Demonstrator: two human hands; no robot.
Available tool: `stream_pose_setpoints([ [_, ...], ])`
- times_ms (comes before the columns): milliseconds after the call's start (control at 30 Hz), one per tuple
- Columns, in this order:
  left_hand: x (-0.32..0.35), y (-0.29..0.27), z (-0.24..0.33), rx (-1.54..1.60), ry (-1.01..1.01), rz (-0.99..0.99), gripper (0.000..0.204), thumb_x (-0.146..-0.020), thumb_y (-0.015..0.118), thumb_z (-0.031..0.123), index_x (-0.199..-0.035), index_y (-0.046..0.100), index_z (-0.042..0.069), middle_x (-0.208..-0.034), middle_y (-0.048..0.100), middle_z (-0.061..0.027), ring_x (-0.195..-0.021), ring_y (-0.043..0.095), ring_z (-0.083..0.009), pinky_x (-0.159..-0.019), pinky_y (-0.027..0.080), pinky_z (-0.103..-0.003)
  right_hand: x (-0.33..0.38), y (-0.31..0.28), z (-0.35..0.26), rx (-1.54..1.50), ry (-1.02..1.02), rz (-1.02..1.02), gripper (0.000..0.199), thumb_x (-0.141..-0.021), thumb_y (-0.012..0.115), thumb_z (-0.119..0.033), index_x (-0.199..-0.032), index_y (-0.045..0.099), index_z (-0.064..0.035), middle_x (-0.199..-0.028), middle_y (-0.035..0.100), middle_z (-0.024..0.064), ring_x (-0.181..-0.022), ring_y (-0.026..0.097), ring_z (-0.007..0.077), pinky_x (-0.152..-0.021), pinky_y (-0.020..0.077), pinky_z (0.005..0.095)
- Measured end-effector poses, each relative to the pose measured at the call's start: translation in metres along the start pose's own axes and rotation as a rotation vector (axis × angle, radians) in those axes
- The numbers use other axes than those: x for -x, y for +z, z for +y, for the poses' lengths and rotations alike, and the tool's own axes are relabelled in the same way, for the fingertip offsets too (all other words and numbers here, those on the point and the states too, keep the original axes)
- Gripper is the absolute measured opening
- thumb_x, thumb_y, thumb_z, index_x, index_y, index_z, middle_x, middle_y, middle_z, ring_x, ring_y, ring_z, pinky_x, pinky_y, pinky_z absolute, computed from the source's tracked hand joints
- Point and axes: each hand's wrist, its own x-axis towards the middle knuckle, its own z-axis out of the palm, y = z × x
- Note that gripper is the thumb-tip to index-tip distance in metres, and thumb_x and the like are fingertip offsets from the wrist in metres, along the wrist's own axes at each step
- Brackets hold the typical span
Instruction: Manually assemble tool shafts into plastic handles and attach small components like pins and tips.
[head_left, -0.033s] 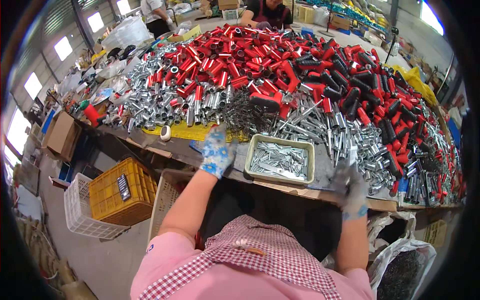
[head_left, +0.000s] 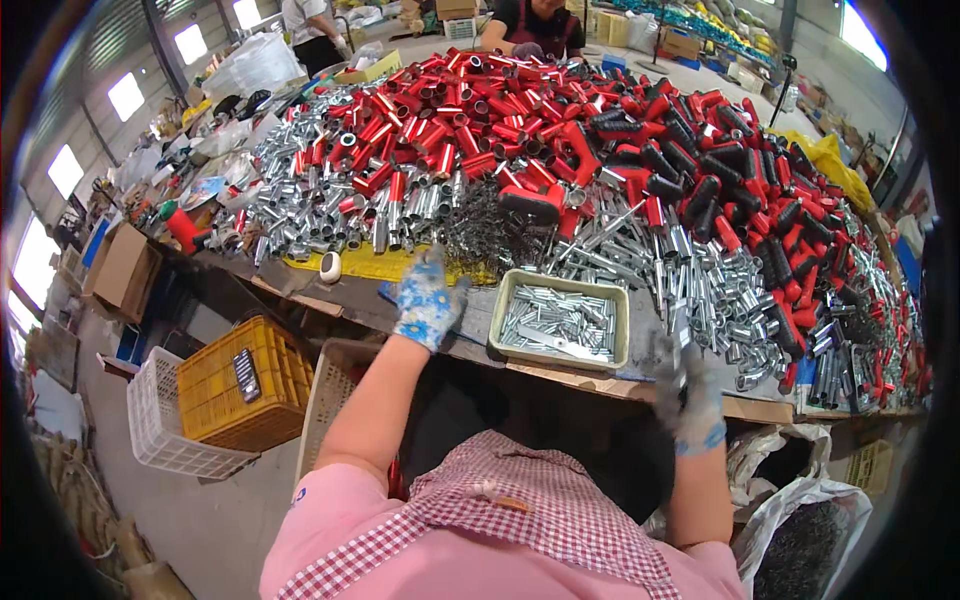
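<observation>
My left hand (head_left: 430, 305), in a white glove with blue flowers, is over the front edge of the bench beside the yellow cloth (head_left: 375, 263). Its fingers point away from me and its thumb stands apart; I see nothing held in it. A cream tray (head_left: 496, 340) of small silver pins (head_left: 560, 318) stands between my hands. To the right of it my right hand (head_left: 697, 395), in a grey-palmed glove and smeared by motion, is closed on a narrow shiny metal piece (head_left: 681, 330). Loose silver rods and sockets (head_left: 735, 320) lie just beyond that hand.
Red tubes (head_left: 470, 100) and red-and-black handles (head_left: 710, 165) are heaped across the bench. Dark small parts (head_left: 490, 225) lie behind the tray. A yellow crate (head_left: 235, 385) stands at lower left, a white sack (head_left: 810, 530) at lower right. Another person (head_left: 535, 30) is across the bench.
My right hand has come slightly left and nearer to me with the metal piece. The left hand has shifted a little left and its wrist has turned slightly.
</observation>
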Motion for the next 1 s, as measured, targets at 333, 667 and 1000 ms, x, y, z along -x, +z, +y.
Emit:
stream_pose_setpoints([
  [333,-0.054,0.01,-0.03,-0.088,-0.281,-0.428,0.054,-0.08,0.067,0.05,-0.102,0.065,0.001,-0.105,0.065,-0.0229,-0.102,0.06,-0.0374,-0.089,0.047,-0.046,0.055,0.028,0.004,0.638,-0.265,-0.258,0.051,-0.082,0.058,-0.017,-0.13,0.054,0.0004,-0.066,0.054,0.0006,-0.046,0.044,0.0066,-0.04,0.0336,0.0214],
  [667,-0.014,0.006,-0.057,0.088,-0.069,0.262,0.021,-0.086,0.065,0.022,-0.095,0.065,0.002,-0.094,0.064,-0.0198,-0.09,0.062,-0.038,-0.08,0.05,-0.044,0.043,0.028,0.014,0.716,-0.352,-0.325,0.049,-0.078,0.062,-0.002,-0.127,0.058,0.0005,-0.084,0.062,0.0026,-0.069,0.055,0.009,-0.061,0.0456,0.023],
  [1000,-0.003,-0.073,0.022,1.553,-0.409,-0.97,0.014,-0.073,0.061,0.011,-0.082,0.06,0.0,-0.084,0.064,-0.0192,-0.067,0.061,-0.0251,-0.064,0.051,-0.036,0.028,0.029,0.008,1.054,-0.584,-0.395,0.045,-0.069,0.076,-0.013,-0.112,0.067,-0.0027,-0.096,0.069,0.0164,-0.088,0.067,0.0239,-0.08,0.0509,0.0326],
])
